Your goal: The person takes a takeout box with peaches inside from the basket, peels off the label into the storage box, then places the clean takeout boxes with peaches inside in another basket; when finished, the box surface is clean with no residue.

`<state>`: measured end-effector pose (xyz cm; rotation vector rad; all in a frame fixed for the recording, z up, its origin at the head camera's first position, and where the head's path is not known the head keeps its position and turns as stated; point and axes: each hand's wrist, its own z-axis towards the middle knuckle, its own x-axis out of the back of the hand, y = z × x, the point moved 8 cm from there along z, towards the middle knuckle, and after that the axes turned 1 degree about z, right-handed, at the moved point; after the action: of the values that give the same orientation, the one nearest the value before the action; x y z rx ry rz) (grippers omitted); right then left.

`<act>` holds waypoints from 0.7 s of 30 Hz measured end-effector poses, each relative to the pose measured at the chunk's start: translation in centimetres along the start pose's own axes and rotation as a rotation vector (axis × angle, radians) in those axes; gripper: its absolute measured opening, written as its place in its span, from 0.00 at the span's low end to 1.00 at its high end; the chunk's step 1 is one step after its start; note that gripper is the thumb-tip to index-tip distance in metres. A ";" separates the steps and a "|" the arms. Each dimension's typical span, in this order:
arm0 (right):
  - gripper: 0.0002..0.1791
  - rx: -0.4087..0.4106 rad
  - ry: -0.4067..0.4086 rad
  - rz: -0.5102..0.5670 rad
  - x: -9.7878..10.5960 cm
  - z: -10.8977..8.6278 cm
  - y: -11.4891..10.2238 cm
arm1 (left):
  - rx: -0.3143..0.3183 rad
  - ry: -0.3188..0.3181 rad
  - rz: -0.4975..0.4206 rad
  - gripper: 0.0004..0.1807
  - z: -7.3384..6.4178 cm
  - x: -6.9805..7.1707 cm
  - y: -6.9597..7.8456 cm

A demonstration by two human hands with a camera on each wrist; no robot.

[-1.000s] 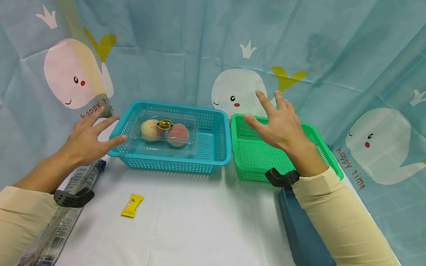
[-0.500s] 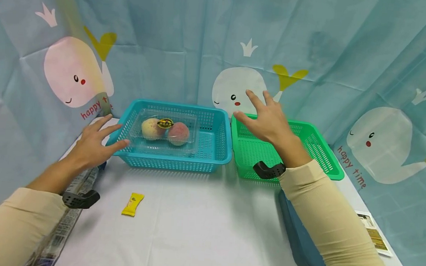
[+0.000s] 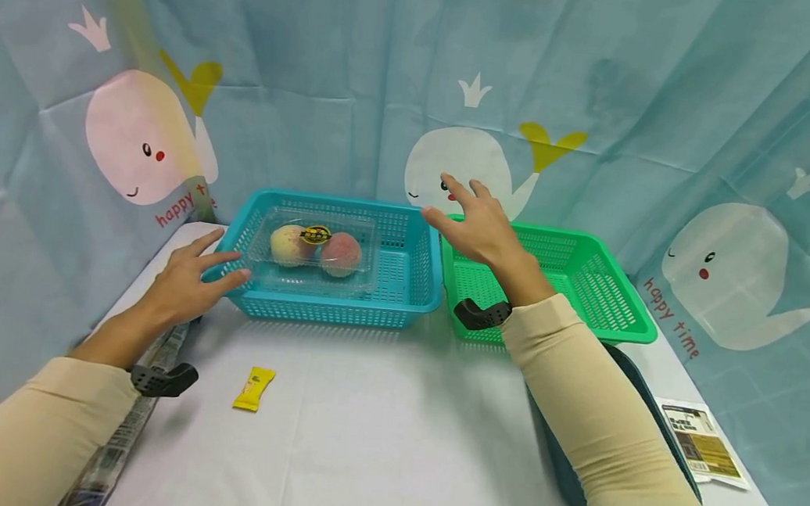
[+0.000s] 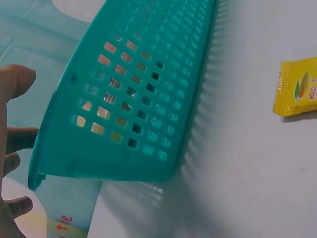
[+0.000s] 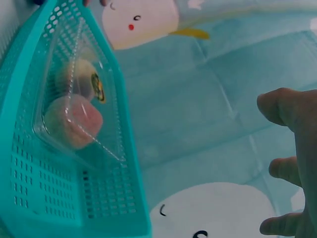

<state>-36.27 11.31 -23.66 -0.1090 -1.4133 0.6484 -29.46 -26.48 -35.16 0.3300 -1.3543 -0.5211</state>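
A blue plastic basket [image 3: 330, 310] stands at the back of the table. Inside it lies a clear plastic box [image 3: 368, 274] with two peaches [image 3: 341, 254] and a black-and-gold label. My left hand [image 3: 187, 285] is at the basket's left end, fingers spread and pointing at its rim; whether they touch it I cannot tell. My right hand [image 3: 480, 231] hovers near the basket's right end, in front of the green basket [image 3: 607, 291], fingers extended and holding nothing. In the right wrist view the right fingers [image 5: 285, 168] are apart from the blue basket.
A small yellow wrapped packet [image 3: 253, 389] lies front left. Along the left edge is a long printed package [image 3: 109, 452], partly under my left arm. A dark blue bin [image 3: 566, 468] sits beneath my right arm, with a white-and-brown packet [image 3: 702, 442] beside it. A whale-print curtain [image 3: 360, 85] hangs behind.
My right hand has moved left and slightly down, from over the green basket toward the blue one. My left hand has shifted slightly right, closer to the blue basket's left end. The baskets stay put.
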 end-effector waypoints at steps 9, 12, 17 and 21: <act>0.41 -0.015 -0.059 0.082 -3.0 1.6 -0.1 | -0.020 -0.026 -0.028 0.35 -0.2 -0.7 -0.8; 0.41 -0.013 -0.065 0.107 -3.9 2.0 0.0 | -0.034 -0.026 -0.043 0.34 -0.3 -1.0 -0.9; 0.39 0.004 -0.056 0.183 -5.1 2.5 0.0 | -0.039 -0.010 -0.043 0.34 -0.5 -1.2 -0.9; 0.38 -0.024 -0.068 0.236 -6.2 2.9 0.2 | -0.036 0.009 -0.031 0.33 -0.5 -1.2 -0.9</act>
<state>-39.20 7.60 -28.68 -0.2775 -1.4871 0.8362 -29.30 -26.64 -36.70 0.3234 -1.3312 -0.5687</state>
